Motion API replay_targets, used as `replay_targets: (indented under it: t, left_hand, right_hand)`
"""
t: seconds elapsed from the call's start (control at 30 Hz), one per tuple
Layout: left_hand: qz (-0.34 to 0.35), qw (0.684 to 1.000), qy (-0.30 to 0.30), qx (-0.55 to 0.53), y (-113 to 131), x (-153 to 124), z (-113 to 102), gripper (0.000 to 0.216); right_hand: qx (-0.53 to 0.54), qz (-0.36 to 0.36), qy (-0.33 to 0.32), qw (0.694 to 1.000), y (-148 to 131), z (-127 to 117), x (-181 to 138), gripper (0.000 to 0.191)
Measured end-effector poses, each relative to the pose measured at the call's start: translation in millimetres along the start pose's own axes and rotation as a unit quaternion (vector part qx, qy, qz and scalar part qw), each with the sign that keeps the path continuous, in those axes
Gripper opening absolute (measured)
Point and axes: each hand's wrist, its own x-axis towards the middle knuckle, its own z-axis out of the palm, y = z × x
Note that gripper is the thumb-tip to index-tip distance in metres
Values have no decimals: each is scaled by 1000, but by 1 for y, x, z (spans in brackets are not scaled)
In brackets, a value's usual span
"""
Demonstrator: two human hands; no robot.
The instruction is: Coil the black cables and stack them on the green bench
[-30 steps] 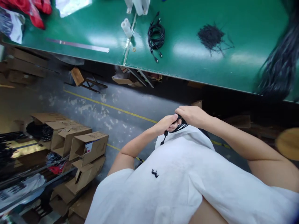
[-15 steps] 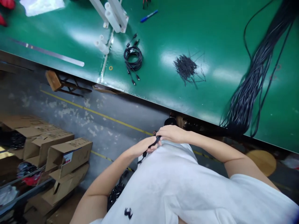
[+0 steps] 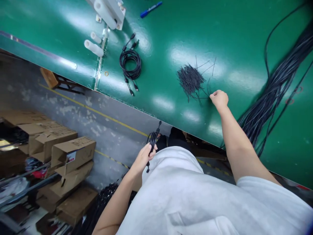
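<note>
My left hand (image 3: pixel 143 157) is closed around a coiled black cable (image 3: pixel 153 138) in front of my body, off the table's near edge. Connector ends stick out above and below the coil. Over the green table (image 3: pixel 156 65), my right hand (image 3: pixel 220 99) pinches the end of a thin black twist tie (image 3: pixel 204 97) at the right side of a loose pile of black twist ties (image 3: pixel 190 78). Several single ties stray out from that pile. Farther left on the tabletop lies another coiled black cable (image 3: pixel 130 67) with its plugs showing.
A thick bundle of long black cables (image 3: pixel 276 85) covers the table's right side. White rollers (image 3: pixel 94 48), a blue marker (image 3: pixel 151 9) and a metal ruler (image 3: pixel 61 60) lie further left. Cardboard boxes (image 3: pixel 73 151) stand at lower left; a wooden stool (image 3: pixel 50 78) is under the table edge.
My hands have parted. The right went forward and right to the twist ties and pinches one. The left stays low with the cable, whose coil now shows. The view shifted slightly.
</note>
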Motion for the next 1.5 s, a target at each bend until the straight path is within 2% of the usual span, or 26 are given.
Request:
replay_targets:
  t: [0.1,0.17,0.2,0.23,0.27,0.3,0.33,0.37,0.43,0.5,0.57,0.67,0.8,0.9,0.97,1.03,1.07,1.13,1.17,1.2,1.27,1.33,1.4,1.5]
  left_hand:
    - [17,1000,-13,-10,8,10,3,48]
    - [38,999,-26,-7,15,17,6,47]
    - [54,998,-38,-3,20,20,8,46]
    - [71,996,-53,4,25,23,10,47]
    - [88,994,-69,14,30,26,12,47]
    - [104,991,-86,24,35,29,15,49]
    - [116,987,-104,39,41,31,18,50]
    - [125,983,-122,58,45,33,21,52]
    - [134,971,-166,110,54,37,27,53]
    - [144,958,-202,143,58,39,32,53]
    - [154,957,-206,130,58,40,34,52]
    - [173,970,-146,85,52,42,32,45]
    - [208,976,-47,40,41,44,23,39]
    - [227,972,12,66,38,42,13,52]
    - [243,962,35,116,37,38,5,57]
    - [264,950,51,158,37,36,-2,54]
    - [274,944,59,177,37,35,-5,53]
    - [284,933,72,210,35,37,-10,53]
    - [284,929,75,225,35,38,-12,55]
    - [282,927,72,235,35,40,-13,56]
    - [277,930,50,237,35,44,-15,59]
    - [272,935,20,227,38,45,-16,56]
    - [261,942,-8,212,41,45,-16,49]
    - [229,960,-32,160,44,43,-17,50]
  right_hand:
    - [34,-10,44,998,9,-11,-7,16]
    - [82,-31,73,994,16,-22,-26,20]
    - [126,-53,67,988,19,-27,-44,21]
    - [185,-82,29,979,20,-30,-67,21]
    - [258,-113,-40,959,20,-31,-95,22]
    - [333,-141,-126,924,18,-30,-127,24]
    - [384,-159,-263,871,13,-26,-162,27]
    - [412,-148,-376,817,5,-21,-195,27]
    - [442,-145,-431,773,-19,-7,-248,27]
    - [486,-138,-406,761,-48,5,-275,31]
    - [534,-133,-370,748,-76,10,-278,34]
    - [580,-134,-341,728,-105,5,-268,35]
    - [609,-131,-328,710,-126,4,-269,37]
    - [606,-153,-329,708,-134,11,-273,38]
    - [575,-193,-338,720,-135,15,-275,37]
    - [507,-258,-326,755,-131,15,-276,33]
    - [459,-302,-295,782,-129,14,-276,31]
    - [335,-401,-182,833,-122,7,-277,29]
    - [265,-451,-116,845,-120,2,-277,31]
    - [197,-499,-60,842,-119,-2,-277,32]
    - [86,-589,-3,803,-119,-12,-274,33]
    - [25,-666,8,745,-124,-20,-268,33]
    - [-8,-713,5,701,-130,-26,-263,33]
    - [-57,-730,-17,681,-135,-32,-259,34]
